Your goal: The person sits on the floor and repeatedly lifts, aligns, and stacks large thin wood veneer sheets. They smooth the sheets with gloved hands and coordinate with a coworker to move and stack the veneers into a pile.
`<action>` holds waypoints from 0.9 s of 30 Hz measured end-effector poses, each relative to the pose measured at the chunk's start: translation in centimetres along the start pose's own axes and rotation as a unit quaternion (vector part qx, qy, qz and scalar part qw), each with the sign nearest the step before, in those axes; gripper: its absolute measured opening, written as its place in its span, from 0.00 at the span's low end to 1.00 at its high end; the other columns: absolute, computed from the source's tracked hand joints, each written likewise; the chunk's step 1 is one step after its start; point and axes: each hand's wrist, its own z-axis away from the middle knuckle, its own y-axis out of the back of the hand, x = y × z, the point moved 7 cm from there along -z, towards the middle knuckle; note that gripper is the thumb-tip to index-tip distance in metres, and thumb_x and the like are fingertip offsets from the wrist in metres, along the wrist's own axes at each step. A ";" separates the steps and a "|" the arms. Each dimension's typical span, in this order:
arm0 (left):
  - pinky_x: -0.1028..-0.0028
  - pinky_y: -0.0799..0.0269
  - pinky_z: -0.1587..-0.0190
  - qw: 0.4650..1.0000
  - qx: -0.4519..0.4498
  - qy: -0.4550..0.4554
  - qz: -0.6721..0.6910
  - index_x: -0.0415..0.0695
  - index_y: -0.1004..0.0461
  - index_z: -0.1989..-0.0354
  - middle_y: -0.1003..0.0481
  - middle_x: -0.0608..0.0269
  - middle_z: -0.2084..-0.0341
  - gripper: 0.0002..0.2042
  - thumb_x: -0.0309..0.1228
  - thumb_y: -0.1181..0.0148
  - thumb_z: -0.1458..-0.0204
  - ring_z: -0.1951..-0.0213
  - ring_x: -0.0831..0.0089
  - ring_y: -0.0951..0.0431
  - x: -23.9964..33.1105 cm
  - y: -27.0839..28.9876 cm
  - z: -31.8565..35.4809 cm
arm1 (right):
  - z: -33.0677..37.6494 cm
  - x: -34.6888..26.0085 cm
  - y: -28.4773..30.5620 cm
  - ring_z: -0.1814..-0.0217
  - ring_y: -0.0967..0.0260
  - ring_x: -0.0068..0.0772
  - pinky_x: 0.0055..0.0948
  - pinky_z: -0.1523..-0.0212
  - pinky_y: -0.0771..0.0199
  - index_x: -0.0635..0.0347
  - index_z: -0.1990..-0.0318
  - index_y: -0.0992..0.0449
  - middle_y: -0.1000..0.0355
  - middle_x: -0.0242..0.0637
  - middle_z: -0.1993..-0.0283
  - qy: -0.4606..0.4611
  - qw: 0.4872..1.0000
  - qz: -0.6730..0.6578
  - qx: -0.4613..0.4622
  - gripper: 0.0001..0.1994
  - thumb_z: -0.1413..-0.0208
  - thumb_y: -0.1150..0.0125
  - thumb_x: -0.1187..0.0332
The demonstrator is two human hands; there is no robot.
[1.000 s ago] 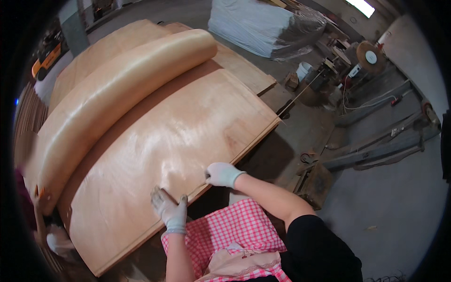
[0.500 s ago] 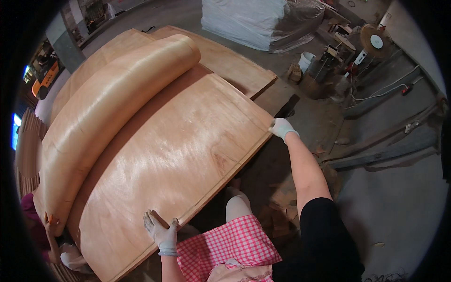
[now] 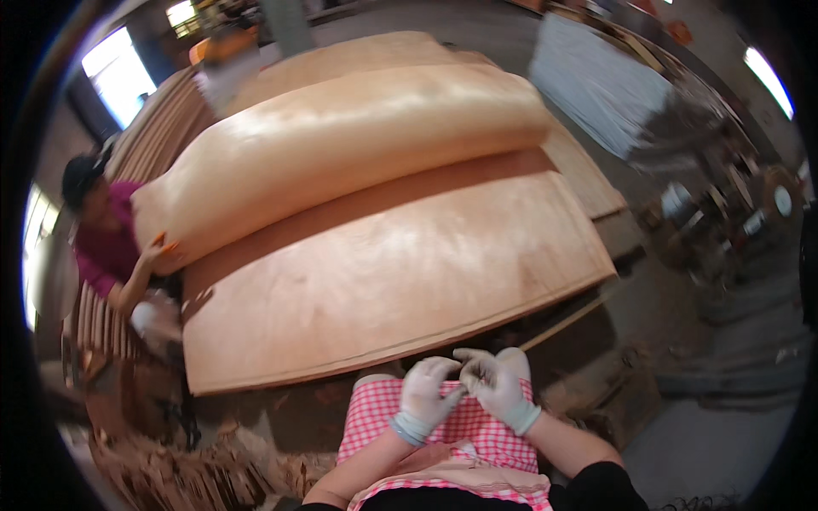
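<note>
My left hand (image 3: 427, 395) and my right hand (image 3: 498, 386), both in white gloves, meet in front of my red-and-white checked apron (image 3: 375, 417). Their fingers are curled and the fingertips close together; whatever they may hold is too small to make out. Just beyond them lies the near edge of a wide wood veneer sheet (image 3: 400, 272), which neither hand touches. Across its far side, a large veneer sheet is folded over into a thick curved roll (image 3: 358, 145).
A co-worker in a maroon top (image 3: 102, 238) stands at the left, one hand on the roll's end. Stacked sheets (image 3: 158, 128) rise behind. Torn veneer scraps (image 3: 204, 468) lie lower left. A plastic-wrapped stack (image 3: 596, 81) and a white bucket (image 3: 676, 200) stand to the right.
Both my hands have left the sheet's near edge and come together at my apron. The view has swung left, bringing more of the co-worker into sight.
</note>
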 end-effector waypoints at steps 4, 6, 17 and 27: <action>0.69 0.23 0.64 0.969 0.085 0.140 0.185 0.39 0.20 0.67 0.21 0.54 0.69 0.07 0.21 0.33 0.56 0.67 0.63 0.20 -1.6 3.9 3.9 | 1.1 0.4 -6.7 0.35 0.33 0.34 0.33 0.35 0.33 0.65 0.49 0.26 0.37 0.48 0.30 -0.020 0.996 -0.063 -0.052 0.10 0.37 0.39 0.76; 0.72 0.24 0.64 0.945 0.138 0.185 0.231 0.38 0.20 0.66 0.20 0.56 0.71 0.06 0.20 0.33 0.54 0.69 0.69 0.20 -3.5 6.2 6.2 | 0.8 -1.9 -9.2 0.36 0.30 0.38 0.35 0.40 0.28 0.64 0.45 0.25 0.35 0.47 0.31 0.018 0.999 -0.020 -0.044 0.14 0.38 0.37 0.74; 0.78 0.27 0.63 0.685 0.670 0.252 0.137 0.41 0.21 0.70 0.22 0.70 0.74 0.05 0.21 0.30 0.47 0.70 0.82 0.26 -28.2 36.9 29.8 | -3.6 -3.2 4.8 0.67 0.29 0.22 0.26 0.63 0.27 0.68 0.61 0.19 0.23 0.33 0.70 -0.078 0.878 0.468 -0.066 0.08 0.41 0.38 0.71; 0.82 0.34 0.73 0.615 0.718 0.265 0.189 0.42 0.23 0.65 0.24 0.69 0.75 0.05 0.26 0.32 0.42 0.76 0.82 0.28 -32.1 38.9 34.9 | -3.0 -5.1 9.0 0.69 0.28 0.24 0.27 0.65 0.27 0.68 0.63 0.19 0.23 0.33 0.71 -0.167 0.831 0.529 -0.041 0.08 0.44 0.35 0.70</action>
